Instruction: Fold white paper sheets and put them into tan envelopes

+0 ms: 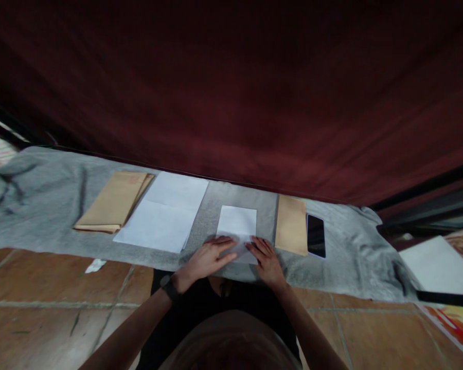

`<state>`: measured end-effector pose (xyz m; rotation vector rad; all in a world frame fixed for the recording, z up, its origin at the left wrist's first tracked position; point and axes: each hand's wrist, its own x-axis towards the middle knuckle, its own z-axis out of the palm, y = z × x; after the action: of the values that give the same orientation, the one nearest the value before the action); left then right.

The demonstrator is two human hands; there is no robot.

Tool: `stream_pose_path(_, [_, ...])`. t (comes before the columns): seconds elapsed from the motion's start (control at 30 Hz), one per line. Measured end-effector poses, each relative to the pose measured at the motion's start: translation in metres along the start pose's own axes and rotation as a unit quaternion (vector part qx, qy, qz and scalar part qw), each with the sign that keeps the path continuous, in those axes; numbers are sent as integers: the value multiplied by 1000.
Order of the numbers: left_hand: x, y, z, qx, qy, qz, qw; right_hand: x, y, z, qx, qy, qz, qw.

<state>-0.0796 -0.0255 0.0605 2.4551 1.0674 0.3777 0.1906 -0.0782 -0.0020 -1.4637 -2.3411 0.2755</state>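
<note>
A small white sheet of paper lies in front of me on the grey cloth, and a line runs across it near my fingers. My left hand rests flat over its near left part, fingers stretched toward the middle. On its near right part lies my right hand, palm down with the fingers apart. Neither hand grips anything. Left of them is a stack of larger white paper with a crease across it. A brown envelope sits to the right.
Farther left, several brown envelopes are piled. A phone with a dark screen lies beside the right envelope. A dark red curtain hangs behind the cloth-covered surface. On the tiled floor is a white scrap; a white board stands at far right.
</note>
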Motion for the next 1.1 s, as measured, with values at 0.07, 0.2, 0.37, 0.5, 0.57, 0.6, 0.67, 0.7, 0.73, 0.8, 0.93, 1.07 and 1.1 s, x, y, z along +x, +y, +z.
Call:
stream_pose_path(0.07, [12, -7, -3, -22, 15, -9, 1000, 0, 0, -2, 5, -6, -2, 1000])
stream_pose_path(0.2, [40, -16, 4, 10, -17, 20, 1000, 0, 0, -6, 23, -22, -5, 999])
stream_pose_path(0.37, [43, -20, 15, 17, -34, 27, 999, 0, -1, -7, 40, -15, 3, 999])
stream_pose_path(0.5, [18, -34, 11, -52, -23, 16, 998, 0, 0, -4, 61, 2, 8, 998])
stream_pose_path(0.57, [3, -42, 7, -90, -13, 9, 996, 0, 1, -3, 77, 15, 7, 997])
stream_pose_path(0.6, [-4, -45, 5, -105, -5, 7, 994, 0, 1, -2, 84, 23, 6, 996])
stream_pose_path(0.67, [-16, -50, 3, -125, 16, 4, 992, 0, 1, -1, 96, 38, 8, 995])
stream_pose_path(0.7, [-20, -50, 4, -130, 27, 5, 991, 1, 1, 0, 101, 44, 10, 994])
stream_pose_path(0.73, [-23, -51, 5, -132, 39, 6, 990, 1, 1, 0, 105, 49, 12, 993])
stream_pose_path(0.8, [-24, -50, 9, -130, 62, 6, 990, 3, 1, 0, 113, 57, 19, 992])
stream_pose_path(0.93, [-16, -51, 17, -112, 98, -6, 989, 7, -1, 0, 124, 71, 41, 989])
stream_pose_path(1.07, [-9, -52, 21, -100, 124, -26, 987, 13, -1, -4, 128, 81, 70, 986])
stream_pose_path(1.1, [-9, -53, 21, -100, 129, -29, 986, 16, -1, -5, 130, 81, 77, 985])
